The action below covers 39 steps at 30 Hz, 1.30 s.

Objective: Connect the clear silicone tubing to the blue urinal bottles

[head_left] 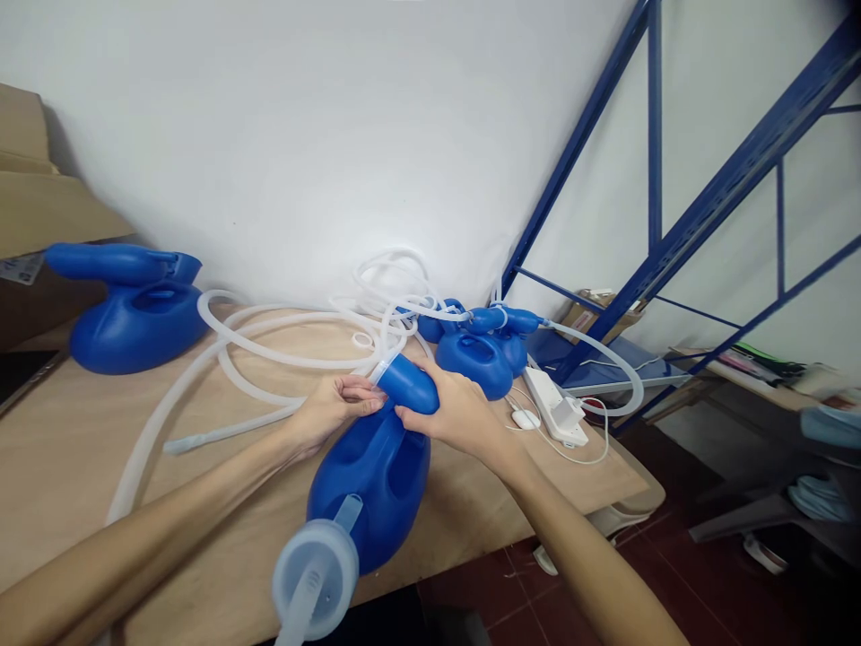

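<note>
A blue plastic urinal bottle (369, 489) lies at the table's front, its translucent cap (316, 574) and tube end pointing toward me. At the bottle's far end is a rounded blue cup (407, 381). My right hand (461, 413) is wrapped round this cup from the right, thumb below and fingers over its far side. From the left, my left hand (340, 408) reaches the cup's rim with its fingers pinched together. Whatever is between those fingertips is too small to make out. White translucent tubing (282, 359) loops behind both hands.
Another blue bottle (141, 327) stands at the left by a cardboard box (47, 197). More blue bottles (477, 363) and coiled tubing sit against the wall. A white power strip (555, 408) with cables lies at the right edge. Blue metal shelving (605, 278) rises beyond.
</note>
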Motion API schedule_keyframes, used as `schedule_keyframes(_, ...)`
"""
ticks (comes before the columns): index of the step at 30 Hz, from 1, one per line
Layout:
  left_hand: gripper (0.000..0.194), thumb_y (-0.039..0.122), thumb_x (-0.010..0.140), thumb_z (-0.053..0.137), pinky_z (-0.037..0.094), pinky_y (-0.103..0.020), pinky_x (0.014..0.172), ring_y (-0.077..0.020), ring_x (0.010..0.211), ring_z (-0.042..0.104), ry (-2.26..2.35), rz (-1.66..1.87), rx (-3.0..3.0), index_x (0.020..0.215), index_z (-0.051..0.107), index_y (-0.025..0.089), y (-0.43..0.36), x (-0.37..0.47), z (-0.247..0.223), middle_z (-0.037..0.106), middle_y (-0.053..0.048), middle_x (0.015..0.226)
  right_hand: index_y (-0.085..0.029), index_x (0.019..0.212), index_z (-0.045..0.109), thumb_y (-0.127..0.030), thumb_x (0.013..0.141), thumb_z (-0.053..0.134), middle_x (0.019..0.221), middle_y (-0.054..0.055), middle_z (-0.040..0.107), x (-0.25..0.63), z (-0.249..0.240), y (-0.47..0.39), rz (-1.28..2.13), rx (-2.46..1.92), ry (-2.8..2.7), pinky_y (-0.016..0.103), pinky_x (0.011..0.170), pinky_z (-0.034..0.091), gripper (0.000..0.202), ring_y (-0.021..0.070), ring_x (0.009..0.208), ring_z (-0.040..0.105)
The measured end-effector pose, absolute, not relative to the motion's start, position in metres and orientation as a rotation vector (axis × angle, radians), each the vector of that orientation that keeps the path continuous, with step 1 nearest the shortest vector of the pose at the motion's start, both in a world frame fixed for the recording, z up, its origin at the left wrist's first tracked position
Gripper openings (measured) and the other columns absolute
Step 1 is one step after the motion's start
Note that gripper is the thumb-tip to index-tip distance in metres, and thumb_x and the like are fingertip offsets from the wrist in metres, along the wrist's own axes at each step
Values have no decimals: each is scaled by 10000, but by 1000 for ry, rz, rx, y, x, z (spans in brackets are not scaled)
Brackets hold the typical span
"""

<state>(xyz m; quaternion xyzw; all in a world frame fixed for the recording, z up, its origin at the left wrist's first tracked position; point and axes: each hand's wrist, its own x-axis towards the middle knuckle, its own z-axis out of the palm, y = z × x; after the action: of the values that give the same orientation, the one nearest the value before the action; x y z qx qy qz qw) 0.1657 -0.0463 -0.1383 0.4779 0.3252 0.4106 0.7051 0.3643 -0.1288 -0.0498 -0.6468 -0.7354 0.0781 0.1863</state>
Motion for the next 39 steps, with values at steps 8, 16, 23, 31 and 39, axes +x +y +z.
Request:
schedule_keyframes(8, 571, 365, 470, 1064, 593, -275, 779, -215, 844, 761, 824, 959, 1083, 928, 798, 150, -69, 168, -131, 829, -61, 870, -297, 1470, 576, -467, 839, 753, 1224, 62, 791, 359, -50, -132, 117, -1835, -2080, 403, 850, 521, 677, 352, 1093, 748)
schedule_keyframes(16, 581, 397, 489, 1043, 605, -314, 817, -220, 863, 755, 763, 809, 1170, 926, 761, 138, -45, 152, -121, 814, -100, 926, -292, 1542, 521, -453, 849, 764, 1262, 71, 773, 359, -47, -135, 98, -1810, -2126, 402, 865, 528, 752, 344, 1119, 738)
schedule_keyframes(23, 828, 439, 678, 940, 602, -392, 914, -300, 1194, 686, 680, 685, 1791, 1419, 620, 254, -38, 120, -78, 676, -116, 1385, -257, 1524, 536, -440, 857, 794, 1284, 94, 751, 361, -41, -131, 34, -1697, -2304, 403, 871, 536, 738, 330, 1079, 741)
schedule_keyframes(31, 896, 556, 836, 776, 590, -446, 957, -299, 1122, 721, 630, 702, 2004, 1603, 439, 240, -32, 122, -83, 597, -163, 1491, -285, 1566, 498, -577, 879, 794, 1395, 114, 700, 368, -38, -120, -21, -1594, -2409, 471, 954, 574, 803, 350, 1196, 716)
schedule_keyframes(39, 753, 569, 876, 743, 574, -404, 966, -307, 1204, 696, 513, 371, 2127, 1506, 551, 205, -29, 103, -69, 708, -149, 1366, -355, 1604, 457, -669, 816, 813, 1502, 113, 614, 392, -82, -145, -357, -1410, -2287, 417, 823, 666, 920, 348, 1235, 715)
